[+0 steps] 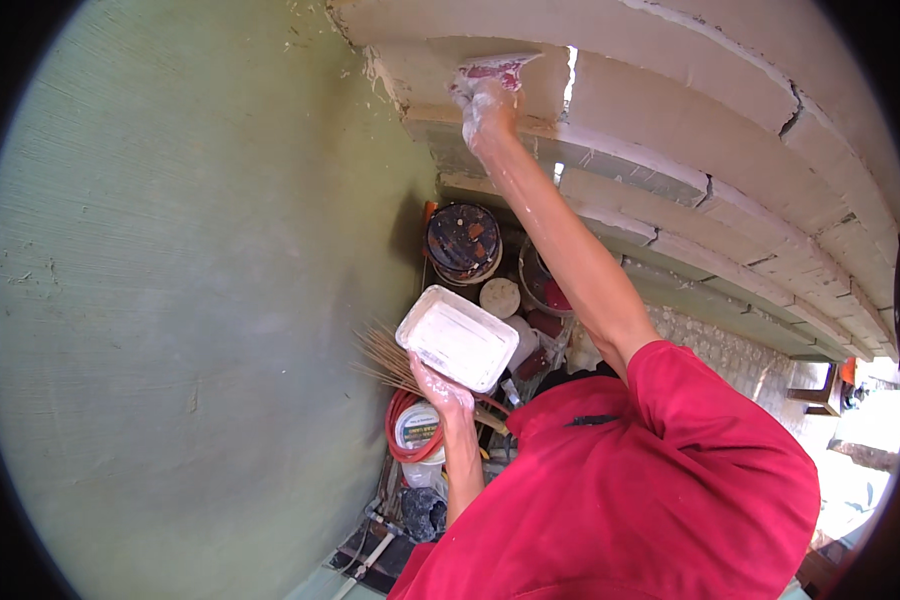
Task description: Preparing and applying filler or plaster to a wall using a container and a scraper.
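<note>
Head view: I count two hands of mine, one tray and one scraper. My right fingers [470, 95], whitened, are closed round the reddish scraper [505, 70], up at the pale stepped surface [660, 110]; whether its blade touches, I cannot tell. My left fingers [420, 368] grip the near side of the white tray [457, 338], which hangs tilted below, white stuff smeared inside.

Beneath the tray and my arm I count one dark spattered bucket [463, 243], one small round pale lid [500, 297], one red hose coil [395, 425] around one white tub [417, 428], and one bundle of thin sticks [382, 358].

The pale surface runs in curved bands, with dark cracks and two bright slits. To my left stands a green wall [190, 300], brushed and patchy; a rough stone-patterned wall [720, 345] and a bright opening [875, 410] lie to my right.
</note>
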Tool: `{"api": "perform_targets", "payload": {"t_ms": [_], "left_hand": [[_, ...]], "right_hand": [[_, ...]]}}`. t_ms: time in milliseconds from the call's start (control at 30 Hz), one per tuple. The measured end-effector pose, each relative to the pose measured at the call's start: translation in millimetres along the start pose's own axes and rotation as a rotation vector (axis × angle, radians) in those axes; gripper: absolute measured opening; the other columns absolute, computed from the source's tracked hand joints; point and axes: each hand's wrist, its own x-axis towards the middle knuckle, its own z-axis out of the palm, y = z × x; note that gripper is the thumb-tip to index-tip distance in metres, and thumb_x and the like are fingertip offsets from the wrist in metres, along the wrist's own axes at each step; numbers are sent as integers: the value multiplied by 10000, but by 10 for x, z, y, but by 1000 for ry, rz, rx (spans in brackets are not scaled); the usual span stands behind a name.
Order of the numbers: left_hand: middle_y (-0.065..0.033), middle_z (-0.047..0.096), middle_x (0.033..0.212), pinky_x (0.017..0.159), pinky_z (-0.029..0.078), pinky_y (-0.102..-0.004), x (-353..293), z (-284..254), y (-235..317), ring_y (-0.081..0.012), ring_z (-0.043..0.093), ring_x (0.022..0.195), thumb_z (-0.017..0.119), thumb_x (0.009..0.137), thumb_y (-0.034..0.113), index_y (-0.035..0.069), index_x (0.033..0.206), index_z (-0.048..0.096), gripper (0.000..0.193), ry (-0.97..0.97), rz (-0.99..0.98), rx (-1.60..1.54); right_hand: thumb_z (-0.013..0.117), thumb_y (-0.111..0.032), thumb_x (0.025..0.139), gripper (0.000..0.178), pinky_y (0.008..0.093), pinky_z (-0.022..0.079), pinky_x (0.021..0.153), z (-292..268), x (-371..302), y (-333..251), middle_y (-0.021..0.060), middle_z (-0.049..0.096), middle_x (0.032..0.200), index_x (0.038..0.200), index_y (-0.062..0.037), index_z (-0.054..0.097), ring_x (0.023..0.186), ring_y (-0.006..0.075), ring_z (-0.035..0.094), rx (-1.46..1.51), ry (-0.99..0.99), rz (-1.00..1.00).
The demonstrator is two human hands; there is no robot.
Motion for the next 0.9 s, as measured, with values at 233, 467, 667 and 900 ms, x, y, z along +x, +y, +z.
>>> {"api": "perform_targets", "payload": {"t_ms": [233, 467, 667, 900], "left_hand": [[-90, 448, 1382, 1055, 355, -406, -6, -53, -62, -264, 439, 1262, 413, 956, 443, 74, 1364, 391, 551, -47, -33, -38], [-80, 467, 1360, 1043, 363, -404, 78, -58, -126, -254, 456, 1240, 412, 960, 440, 75, 1346, 412, 531, -41, -45, -41], [-76, 477, 1352, 1047, 357, -400, 67, -84, -66, -250, 461, 1235, 404, 967, 428, 76, 1339, 422, 512, -3, -39, -91], [-87, 453, 1380, 1055, 340, -404, 78, -204, 46, -263, 445, 1250, 396, 964, 446, 70, 1359, 404, 546, -14, -17, -122]], "right_hand": [[623, -66, 766, 58, 347, 509, 641, -856, -409, -231, 91, 638, 722, 780, -25, 583, 653, 229, 623, -667, -67, -337], [551, -36, 691, 137, 513, 446, 693, -881, -304, -574, 255, 602, 717, 791, 53, 528, 750, 471, 582, -1277, -13, -623], [554, -39, 687, 154, 544, 444, 705, -496, -289, -197, 271, 603, 783, 817, 42, 533, 782, 477, 583, -1427, 90, -702], [555, -56, 676, 157, 500, 485, 718, -78, -248, 728, 218, 622, 831, 822, 2, 562, 832, 440, 595, -1495, -128, -649]]}}
